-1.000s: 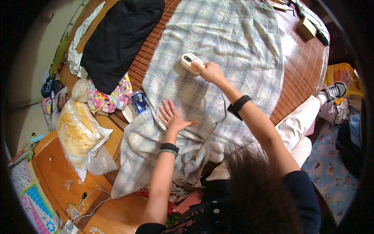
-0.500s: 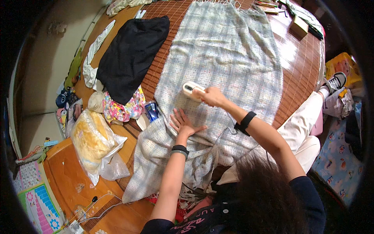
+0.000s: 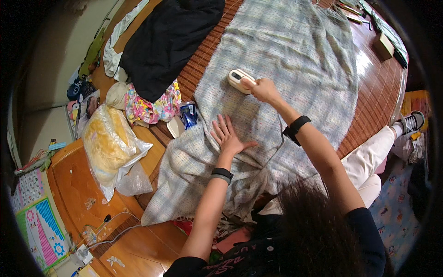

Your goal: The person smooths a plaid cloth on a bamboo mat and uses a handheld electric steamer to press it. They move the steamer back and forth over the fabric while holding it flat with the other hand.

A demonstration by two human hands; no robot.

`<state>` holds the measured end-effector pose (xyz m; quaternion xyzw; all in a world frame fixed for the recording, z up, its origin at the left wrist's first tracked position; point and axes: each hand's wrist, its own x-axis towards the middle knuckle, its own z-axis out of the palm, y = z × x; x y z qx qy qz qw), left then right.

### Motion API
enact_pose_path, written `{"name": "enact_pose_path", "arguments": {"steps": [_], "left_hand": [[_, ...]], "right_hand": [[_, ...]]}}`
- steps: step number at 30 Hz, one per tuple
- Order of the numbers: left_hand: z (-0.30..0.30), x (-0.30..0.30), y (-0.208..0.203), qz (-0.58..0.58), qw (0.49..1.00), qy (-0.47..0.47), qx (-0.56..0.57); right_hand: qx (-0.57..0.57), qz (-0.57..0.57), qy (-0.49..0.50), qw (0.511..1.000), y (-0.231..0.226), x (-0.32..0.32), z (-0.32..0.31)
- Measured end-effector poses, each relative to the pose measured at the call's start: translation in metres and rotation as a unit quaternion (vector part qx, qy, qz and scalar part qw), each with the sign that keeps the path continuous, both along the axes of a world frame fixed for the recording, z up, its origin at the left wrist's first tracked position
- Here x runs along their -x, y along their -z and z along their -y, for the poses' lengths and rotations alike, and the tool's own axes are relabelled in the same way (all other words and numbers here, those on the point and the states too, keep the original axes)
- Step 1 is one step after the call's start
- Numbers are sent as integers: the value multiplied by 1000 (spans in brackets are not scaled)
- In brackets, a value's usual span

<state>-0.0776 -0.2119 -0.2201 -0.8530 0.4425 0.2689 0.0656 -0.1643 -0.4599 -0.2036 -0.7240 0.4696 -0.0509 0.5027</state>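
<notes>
A pale grey-blue checked woven cloth, fringed at its far end, lies spread over the mat. My right hand is closed around a small white handheld iron, which rests on the cloth left of its middle. From the iron a grey cord trails back over the cloth beneath my right wrist. Nearer to me, my left hand presses flat on the cloth with its fingers spread. Rumpled folds of the cloth bunch around my left forearm and toward my lap.
Left of the cloth lie a black garment, a flowered cloth and a blue packet. A clear bag with yellow stuffing sits on the wood. Cables lead to a white plug. A small box stands far right.
The iron in my right hand has slid farther away along the cloth. My left hand stays flat in nearly the same place on it. The whole view has shifted a little.
</notes>
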Motion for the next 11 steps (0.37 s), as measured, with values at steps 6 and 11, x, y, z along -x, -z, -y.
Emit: {"name": "enact_pose_path", "arguments": {"steps": [6, 11], "left_hand": [[4, -2, -1, -8, 1000, -2, -17], [11, 0, -9, -5, 999, -10, -35]], "right_hand": [[-23, -8, 50, 998, 6, 13, 43], [36, -53, 86, 994, -18, 19, 59]]}}
